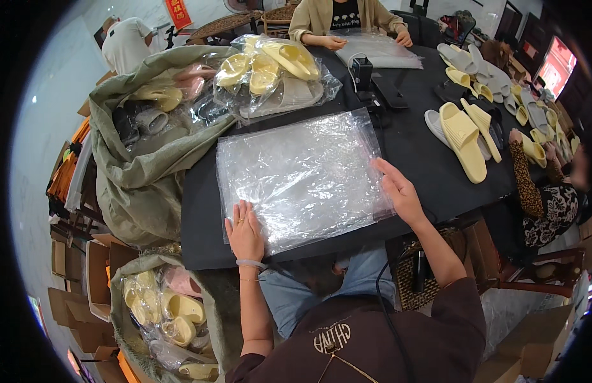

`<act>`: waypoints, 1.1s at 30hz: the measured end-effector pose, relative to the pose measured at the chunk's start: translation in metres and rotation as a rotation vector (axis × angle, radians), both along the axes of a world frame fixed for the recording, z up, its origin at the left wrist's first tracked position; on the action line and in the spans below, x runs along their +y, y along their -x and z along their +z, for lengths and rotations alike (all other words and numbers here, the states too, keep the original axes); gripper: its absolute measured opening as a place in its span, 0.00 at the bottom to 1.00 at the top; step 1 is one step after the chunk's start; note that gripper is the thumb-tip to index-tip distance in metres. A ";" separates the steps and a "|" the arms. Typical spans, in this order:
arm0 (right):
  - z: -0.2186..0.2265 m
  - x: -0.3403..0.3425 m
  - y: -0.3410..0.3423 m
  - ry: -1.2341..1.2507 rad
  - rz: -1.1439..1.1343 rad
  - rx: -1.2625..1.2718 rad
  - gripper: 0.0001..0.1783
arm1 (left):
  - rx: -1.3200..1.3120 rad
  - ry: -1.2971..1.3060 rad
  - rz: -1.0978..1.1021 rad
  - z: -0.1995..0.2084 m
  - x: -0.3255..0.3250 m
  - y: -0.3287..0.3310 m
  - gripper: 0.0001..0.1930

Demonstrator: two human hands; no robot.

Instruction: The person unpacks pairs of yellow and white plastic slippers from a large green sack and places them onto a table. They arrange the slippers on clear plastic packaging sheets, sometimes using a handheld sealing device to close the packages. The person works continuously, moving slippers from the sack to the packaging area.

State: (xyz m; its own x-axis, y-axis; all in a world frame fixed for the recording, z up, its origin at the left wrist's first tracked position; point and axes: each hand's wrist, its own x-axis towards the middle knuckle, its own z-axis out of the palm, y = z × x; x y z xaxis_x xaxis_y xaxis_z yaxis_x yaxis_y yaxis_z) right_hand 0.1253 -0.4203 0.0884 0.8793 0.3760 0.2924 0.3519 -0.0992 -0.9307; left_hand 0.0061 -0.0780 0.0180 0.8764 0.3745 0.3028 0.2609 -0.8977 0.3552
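Clear plastic bags [302, 179], a flat pile, sit right between the two hands. Left hand [246, 233] lies flat on the near left corner, fingers out, not gripping. Right hand [400, 195] is on the right edge, can't tell if it's pinching or just resting. Black table [430, 191] underneath. Past the left hand there's a green sack [139, 185] and bagged slippers [270, 73]; out beyond the right, loose yellow slippers [465, 143]. Farther off, another person [318, 19] with more bags [382, 50].
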 end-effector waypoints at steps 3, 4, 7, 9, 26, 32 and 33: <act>0.004 0.004 -0.001 -0.050 0.093 -0.027 0.29 | -0.002 0.005 0.000 0.000 0.000 -0.002 0.25; 0.005 0.005 -0.002 -0.078 0.133 -0.024 0.32 | 0.001 0.003 0.003 -0.001 0.000 -0.001 0.25; 0.005 0.014 0.002 -0.393 0.330 0.241 0.40 | 0.012 0.005 0.004 0.002 0.000 -0.001 0.24; -0.001 0.020 0.002 -0.350 0.332 0.418 0.45 | 0.010 -0.023 0.001 0.005 -0.001 0.000 0.23; -0.010 0.187 0.015 0.776 0.421 -0.550 0.32 | -0.074 -0.132 -0.039 0.015 -0.004 0.007 0.29; -0.020 0.195 0.033 0.794 0.331 -0.743 0.38 | -0.125 0.083 -0.049 0.015 0.000 0.014 0.28; -0.021 0.196 0.033 0.797 0.340 -0.697 0.35 | -0.202 0.140 -0.047 0.014 0.000 0.015 0.28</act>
State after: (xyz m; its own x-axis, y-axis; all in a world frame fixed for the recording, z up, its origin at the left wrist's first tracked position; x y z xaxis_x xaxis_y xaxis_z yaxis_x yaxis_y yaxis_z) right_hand 0.0923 -0.2246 0.0673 0.4318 0.8666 0.2500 0.8957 -0.3795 -0.2317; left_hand -0.0088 -0.0780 0.0319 0.8206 0.3855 0.4220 0.1310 -0.8455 0.5177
